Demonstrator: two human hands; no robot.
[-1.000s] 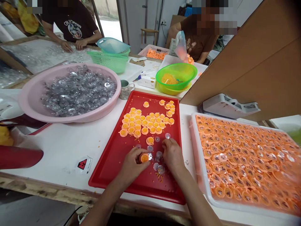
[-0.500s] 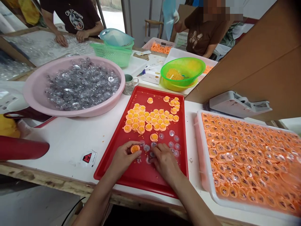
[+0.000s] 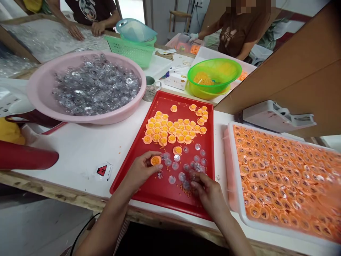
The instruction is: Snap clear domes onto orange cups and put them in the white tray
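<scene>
My left hand (image 3: 140, 169) rests over the red plastic tray (image 3: 128, 179) and holds a round orange cap (image 3: 156, 160) in its fingertips. My right hand (image 3: 209, 193) is at the tray's lower right, its fingertips pinching a transparent plastic dome (image 3: 194, 176), though blur hides the exact grip. Several loose domes (image 3: 175, 165) lie between my hands. Farther up the tray sits a cluster of orange caps with yellow centres (image 3: 170, 129). Tiny orange granules (image 3: 185, 187) are scattered near my right hand.
To the right, a white tray (image 3: 239, 209) holds packed orange discs. A pink basin (image 3: 87, 119) of transparent domes stands to the left. Beyond the red tray are a mug (image 3: 150, 89), a green bowl (image 3: 213, 76) of granules, and two co-workers (image 3: 239, 32).
My right hand has moved right and down across the tray, now pinching a dome. My left hand has lifted slightly with its orange cap. The whole view has shifted a little.
</scene>
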